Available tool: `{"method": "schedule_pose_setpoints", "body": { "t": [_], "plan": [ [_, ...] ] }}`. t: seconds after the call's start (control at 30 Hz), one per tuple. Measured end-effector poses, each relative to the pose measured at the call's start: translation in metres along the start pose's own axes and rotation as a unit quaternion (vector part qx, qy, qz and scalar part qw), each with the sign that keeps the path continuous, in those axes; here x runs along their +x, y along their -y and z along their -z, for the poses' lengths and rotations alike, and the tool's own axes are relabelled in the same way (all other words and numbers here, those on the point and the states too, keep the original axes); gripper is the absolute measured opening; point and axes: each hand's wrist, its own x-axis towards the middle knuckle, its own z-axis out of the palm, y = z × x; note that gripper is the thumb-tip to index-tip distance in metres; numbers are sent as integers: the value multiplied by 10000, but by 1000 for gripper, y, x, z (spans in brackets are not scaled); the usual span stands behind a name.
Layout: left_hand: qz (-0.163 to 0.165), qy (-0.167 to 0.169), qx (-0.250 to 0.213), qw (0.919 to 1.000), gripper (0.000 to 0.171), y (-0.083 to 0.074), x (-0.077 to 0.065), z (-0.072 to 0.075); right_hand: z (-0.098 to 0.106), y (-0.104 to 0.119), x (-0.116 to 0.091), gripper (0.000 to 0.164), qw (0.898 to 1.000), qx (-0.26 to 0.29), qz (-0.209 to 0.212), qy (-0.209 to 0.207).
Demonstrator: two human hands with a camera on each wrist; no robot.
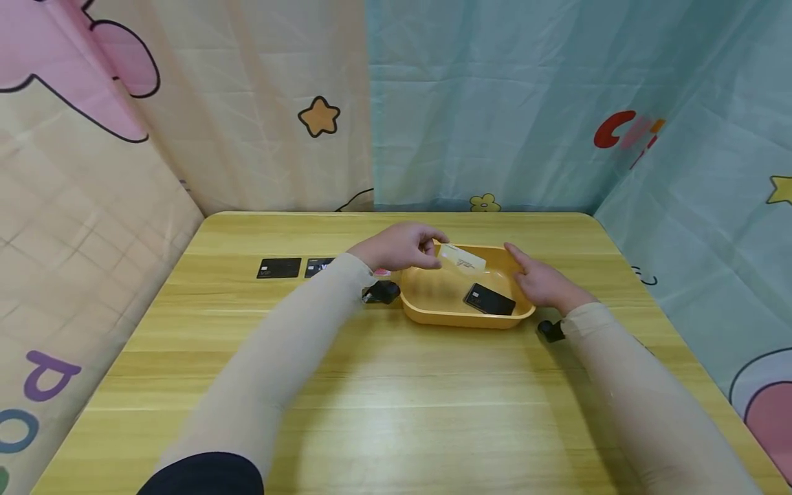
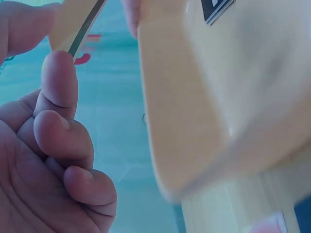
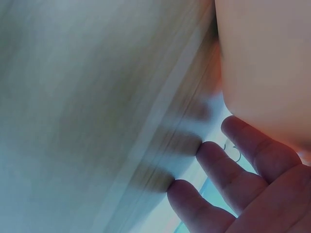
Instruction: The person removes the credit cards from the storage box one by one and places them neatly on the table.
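Observation:
My left hand (image 1: pixel 402 247) pinches a cream-coloured card (image 1: pixel 463 260) between thumb and index finger, over the left part of a yellow plastic basin (image 1: pixel 454 319). In the left wrist view that card (image 2: pixel 77 26) is seen nearly edge-on, while the other fingers are loosely bent. At the basin's right side, my right hand (image 1: pixel 546 283) holds the rim; its lower fingers (image 3: pixel 228 172) reach down outside the wall to the table. Inside the basin lie black cards (image 1: pixel 490 300), apparently stacked.
Left of the basin, a black card (image 1: pixel 279 268) and a second dark card (image 1: pixel 318 266) lie in a row on the wooden table (image 1: pixel 396 399). A pink card (image 1: pixel 381 272) is partly hidden by my left wrist. Printed curtains (image 1: pixel 495 103) hang behind and beside the table.

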Motion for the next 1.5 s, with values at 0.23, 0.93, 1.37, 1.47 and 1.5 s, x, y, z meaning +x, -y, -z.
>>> {"method": "schedule_pose_setpoints", "body": {
  "t": [0.23,0.93,1.37,1.47,1.5],
  "plan": [
    [103,-308,6,9995,54,15,-28,15,0,-3,0,65,10000,30,-32,20],
    [1117,-1076,12,9879,52,95,-139,31,1,-1,-2,67,9999,42,-40,116],
    [1584,-1195,192,9799,52,129,-186,35,0,-2,-2,68,9999,69,-2,119],
    [1710,-1117,125,9788,55,132,-193,36,0,-2,-2,68,9999,61,-6,118],
    [1775,-1080,110,9781,56,133,-195,36,0,-2,-2,68,9999,65,-10,126]
  ]
}}
